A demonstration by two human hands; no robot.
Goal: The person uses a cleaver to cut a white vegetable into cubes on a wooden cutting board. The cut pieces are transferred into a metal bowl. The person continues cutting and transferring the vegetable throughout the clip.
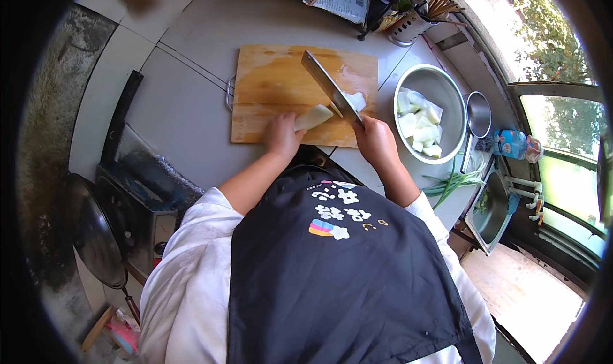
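Note:
A wooden cutting board [273, 84] with wet patches lies on the tiled counter. Near its front edge my left hand [283, 133] grips a long piece of pale green, peeled vegetable [313, 117], perhaps a gourd or melon. My right hand [376, 136] is closed round the handle of a cleaver [325, 79], whose blade points up and left over the board. Beside the blade lie pale cut pieces [355, 100], partly hidden by it. To the right of the board stands a steel bowl [403, 139] holding several pale green chunks [424, 127].
Right of the bowl are a steel ladle [478, 115], spring onions [450, 184], a plastic bottle [510, 143] and a sink [493, 210]. A perforated steel utensil holder [407, 28] and packets [340, 2] stand at the back. A wok [98, 234] is at the left.

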